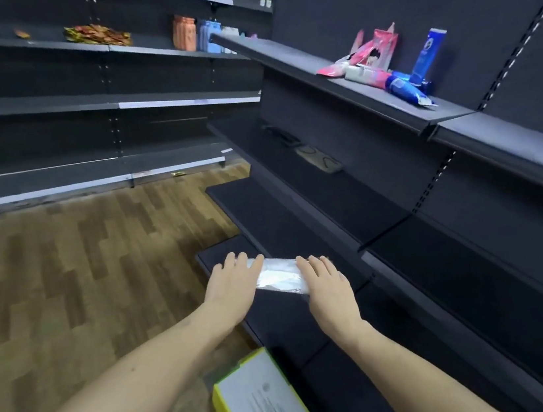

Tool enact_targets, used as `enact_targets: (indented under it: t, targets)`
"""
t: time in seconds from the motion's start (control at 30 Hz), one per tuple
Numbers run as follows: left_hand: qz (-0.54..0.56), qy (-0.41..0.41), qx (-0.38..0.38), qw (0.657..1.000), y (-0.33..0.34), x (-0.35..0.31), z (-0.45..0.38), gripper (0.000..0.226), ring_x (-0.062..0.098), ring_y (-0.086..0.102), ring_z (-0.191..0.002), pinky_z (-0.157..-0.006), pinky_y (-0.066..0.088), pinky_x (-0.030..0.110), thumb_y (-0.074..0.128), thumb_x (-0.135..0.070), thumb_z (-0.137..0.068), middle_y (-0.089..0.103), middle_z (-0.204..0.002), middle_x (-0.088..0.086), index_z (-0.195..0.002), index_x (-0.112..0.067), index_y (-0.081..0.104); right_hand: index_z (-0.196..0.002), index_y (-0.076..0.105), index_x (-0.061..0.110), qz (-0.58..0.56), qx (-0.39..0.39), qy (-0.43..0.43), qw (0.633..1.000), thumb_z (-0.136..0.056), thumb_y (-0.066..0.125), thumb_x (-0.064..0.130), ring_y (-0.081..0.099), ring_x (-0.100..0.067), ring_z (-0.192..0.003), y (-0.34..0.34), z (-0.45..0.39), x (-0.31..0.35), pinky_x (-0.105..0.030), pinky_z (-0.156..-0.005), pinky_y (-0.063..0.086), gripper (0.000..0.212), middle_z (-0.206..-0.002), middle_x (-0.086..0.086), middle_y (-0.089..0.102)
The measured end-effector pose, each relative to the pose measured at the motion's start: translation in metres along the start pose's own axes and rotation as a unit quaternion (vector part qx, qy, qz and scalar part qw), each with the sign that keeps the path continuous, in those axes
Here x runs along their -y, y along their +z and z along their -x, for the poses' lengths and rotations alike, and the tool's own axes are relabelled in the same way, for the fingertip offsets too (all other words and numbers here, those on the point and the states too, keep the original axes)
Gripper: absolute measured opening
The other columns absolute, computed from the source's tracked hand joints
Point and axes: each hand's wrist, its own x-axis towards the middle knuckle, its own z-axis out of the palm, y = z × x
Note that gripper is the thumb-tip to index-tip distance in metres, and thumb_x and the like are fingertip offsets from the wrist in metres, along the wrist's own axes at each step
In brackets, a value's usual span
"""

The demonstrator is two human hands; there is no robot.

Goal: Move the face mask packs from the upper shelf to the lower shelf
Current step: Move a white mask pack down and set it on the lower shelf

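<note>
A clear plastic face mask pack point(281, 275) lies on the dark lowest shelf point(277, 312) near its front edge. My left hand point(233, 280) rests on the pack's left end with its fingers straight. Straight fingers of my right hand point(325, 283) press on the pack's right end. Both hands lie flat on top of the pack, which shows only between them. The upper shelf point(376, 95) on the right carries pink packs point(369, 54) and blue packs point(408, 89).
A blue tube point(428, 53) stands on the upper shelf beside the packs. A white box with a yellow-green rim point(265, 403) sits on the wooden floor point(81, 265) below my arms. More dark shelving on the left holds snack packets point(97, 35) and jars point(183, 32).
</note>
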Motion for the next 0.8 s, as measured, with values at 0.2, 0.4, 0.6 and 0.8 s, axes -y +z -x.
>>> enact_targets:
  t: [0.2,0.4,0.6,0.8]
  targets:
    - [-0.006,0.057,-0.023,0.998,-0.007,-0.021,-0.101,0.076,0.030,0.037,-0.133,-0.096,0.043,0.036,0.050,-0.004,-0.092,0.037,-0.147,0.012,-0.156,-0.020,0.013,-0.141,0.045,0.015,-0.017,-0.018,0.068,0.997,-0.074,0.046,-0.016,0.034,-0.036,-0.141,0.010,-0.072,-0.060,-0.043,-0.094,0.046,0.074,-0.142,-0.005,0.046]
    - [0.006,0.106,-0.030,0.994,0.004,-0.044,-0.191,0.074,0.029,0.041,-0.126,-0.097,0.042,0.036,0.049,-0.007,-0.090,0.042,-0.142,0.011,-0.155,-0.020,0.017,-0.151,0.029,0.022,-0.032,0.001,0.143,0.989,-0.088,0.044,-0.007,0.022,-0.030,-0.148,0.025,-0.124,-0.112,-0.041,-0.109,0.037,0.071,-0.159,-0.004,0.028]
    - [0.032,0.178,-0.084,0.980,0.021,-0.062,-0.284,0.071,0.036,0.033,-0.136,-0.101,0.037,0.041,0.055,-0.009,-0.085,0.036,-0.149,0.016,-0.151,-0.019,0.029,-0.155,0.025,0.026,-0.025,0.009,0.244,0.970,-0.088,0.047,0.001,0.030,-0.029,-0.140,0.048,-0.186,-0.162,-0.046,-0.106,0.041,0.074,-0.154,-0.002,0.032]
    - [0.084,0.289,-0.068,0.951,0.046,-0.063,-0.371,0.063,0.042,0.035,-0.139,-0.102,0.044,0.048,0.070,-0.024,-0.084,0.041,-0.149,0.019,-0.144,-0.020,0.048,-0.155,0.023,0.027,-0.036,0.009,0.385,0.922,-0.092,0.052,0.003,0.021,-0.027,-0.147,0.083,-0.241,-0.185,-0.044,-0.112,0.037,0.073,-0.159,0.000,0.026]
